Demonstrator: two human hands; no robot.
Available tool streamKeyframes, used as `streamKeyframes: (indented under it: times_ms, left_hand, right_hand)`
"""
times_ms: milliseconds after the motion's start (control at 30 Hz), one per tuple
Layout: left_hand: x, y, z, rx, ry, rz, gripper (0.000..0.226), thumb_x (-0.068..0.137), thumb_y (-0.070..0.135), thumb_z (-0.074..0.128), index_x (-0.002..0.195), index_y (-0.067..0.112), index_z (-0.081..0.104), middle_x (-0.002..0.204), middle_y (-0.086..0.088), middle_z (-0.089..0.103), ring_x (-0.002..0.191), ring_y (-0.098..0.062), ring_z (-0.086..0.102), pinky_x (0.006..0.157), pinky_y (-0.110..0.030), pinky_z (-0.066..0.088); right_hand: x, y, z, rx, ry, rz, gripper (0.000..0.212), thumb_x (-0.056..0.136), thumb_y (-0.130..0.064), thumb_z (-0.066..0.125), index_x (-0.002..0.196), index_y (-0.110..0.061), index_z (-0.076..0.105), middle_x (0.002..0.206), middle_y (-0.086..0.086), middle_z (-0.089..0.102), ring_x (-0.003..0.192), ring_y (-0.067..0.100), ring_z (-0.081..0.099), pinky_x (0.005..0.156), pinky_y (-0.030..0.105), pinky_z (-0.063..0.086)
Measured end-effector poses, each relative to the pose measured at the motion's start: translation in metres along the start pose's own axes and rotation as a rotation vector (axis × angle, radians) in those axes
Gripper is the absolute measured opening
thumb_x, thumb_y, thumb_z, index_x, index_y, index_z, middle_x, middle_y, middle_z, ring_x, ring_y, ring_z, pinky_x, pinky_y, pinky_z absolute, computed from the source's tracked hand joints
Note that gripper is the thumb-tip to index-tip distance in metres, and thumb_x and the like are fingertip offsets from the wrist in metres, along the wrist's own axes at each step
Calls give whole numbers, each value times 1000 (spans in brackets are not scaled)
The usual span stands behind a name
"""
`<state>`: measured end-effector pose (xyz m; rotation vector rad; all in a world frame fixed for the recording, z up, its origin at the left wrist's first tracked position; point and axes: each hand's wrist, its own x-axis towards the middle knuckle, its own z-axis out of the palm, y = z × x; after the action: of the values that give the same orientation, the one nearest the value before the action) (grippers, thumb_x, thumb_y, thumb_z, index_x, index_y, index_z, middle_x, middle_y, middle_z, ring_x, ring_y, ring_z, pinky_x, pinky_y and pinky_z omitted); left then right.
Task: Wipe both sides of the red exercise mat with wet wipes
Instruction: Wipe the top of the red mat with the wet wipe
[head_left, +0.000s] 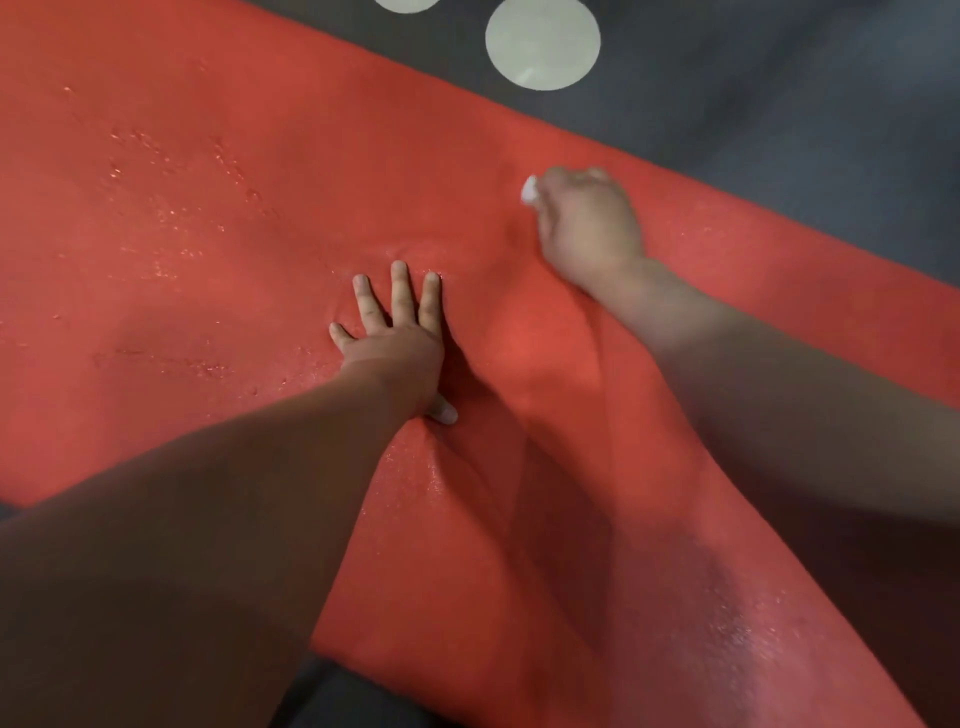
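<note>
The red exercise mat (208, 234) fills most of the view, lying flat under both hands and running slantwise from far to the left of the right hand's grip down past it to the near right. Its surface glistens with wet specks well to the left of the grip, and again in a shiny patch on the near side, below the right forearm. A shallow crease rises in the mat between the two hands. Beyond the grip, on the far side of the mat's edge, lies a dark grey floor covering (779, 104). It bears a pale round spot (543, 44) straight beyond the grip and part of a second spot (408, 4), cut off by the top edge. The left hand (397, 345) rests flat on the mat, nearer than the grip and to its left. Its fingers (400, 291) are straight and slightly spread, palm down, and its thumb (441, 413) points back toward the person. The right hand (589, 223), blurred, is curled into a fist on the mat near the far edge. It grips a small white wet wipe (530, 191), of which only a bunched end shows, poking out at the fist's left side and touching the mat.
</note>
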<state>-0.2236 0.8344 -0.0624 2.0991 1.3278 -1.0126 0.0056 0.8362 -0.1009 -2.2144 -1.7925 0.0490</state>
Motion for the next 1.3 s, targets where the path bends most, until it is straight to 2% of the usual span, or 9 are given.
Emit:
streamKeyframes:
  times_ms: [100,167,333,533,600,733,967,1167,1300]
  left_hand:
    - [0,-1,1,0,5,5,157,64,46,92,148,26,-39,152,-4,-51,142,-48,-36,114,-76,7]
    - [-1,-1,1,-2,7,7,157,64,46,92,148,26,-39,152,-4,-50,142,-48,-36,114,-76,7]
    - [-2,-3,1,-9,13,22,157,64,47,92,147,25,-40,151,-4,-51,142,-48,-37,115,-76,7]
    - [0,-8,5,-18,61,28,161,60,50,93,148,21,-39,155,0,-47,145,-44,-34,116,-74,9]
    - [-1,-8,5,-24,61,29,162,59,49,93,149,20,-38,155,1,-47,145,-44,-34,116,-73,9]
    - [-1,-8,3,-28,51,28,161,60,49,93,149,19,-38,154,0,-48,144,-44,-35,116,-73,9]
    - [0,-8,4,-32,57,23,163,58,48,94,151,18,-36,155,0,-47,145,-45,-34,115,-75,9]
    - [2,-7,3,-28,47,13,163,59,49,94,149,19,-38,153,-1,-49,144,-45,-35,115,-75,9]
    - [1,-7,4,-26,46,13,163,59,49,93,149,18,-39,153,-1,-49,144,-45,-35,115,-75,9]
  right_hand:
    - [-31,-28,10,169,-173,-437,15,98,-25,48,101,-21,62,91,6,69,84,33,60,80,42,49]
    - [-35,-25,6,106,-242,-514,22,99,-32,43,104,-23,62,96,1,69,90,29,58,83,40,45]
    - [0,4,-3,-125,-2,86,28,96,-29,39,99,-13,61,94,15,70,91,39,59,80,45,45]
    - [-24,-35,3,105,-273,-579,17,96,-25,47,103,-21,62,94,2,68,89,27,59,84,40,46]
    - [-7,-25,-2,-2,-222,-480,26,97,-33,41,106,-23,62,99,2,69,95,30,57,85,42,45]
    - [26,-9,3,-113,-21,70,28,96,-28,38,102,-13,60,96,15,69,91,39,57,82,44,43]
    - [-5,-43,16,115,-249,-607,17,99,-23,46,103,-21,62,94,3,67,84,27,56,83,40,47]
    - [62,1,9,-82,37,265,21,96,-19,43,106,-13,61,104,15,67,102,37,57,85,41,40]
    - [53,-32,30,88,-63,-181,18,94,-14,46,98,-12,63,93,14,68,85,36,60,88,39,37]
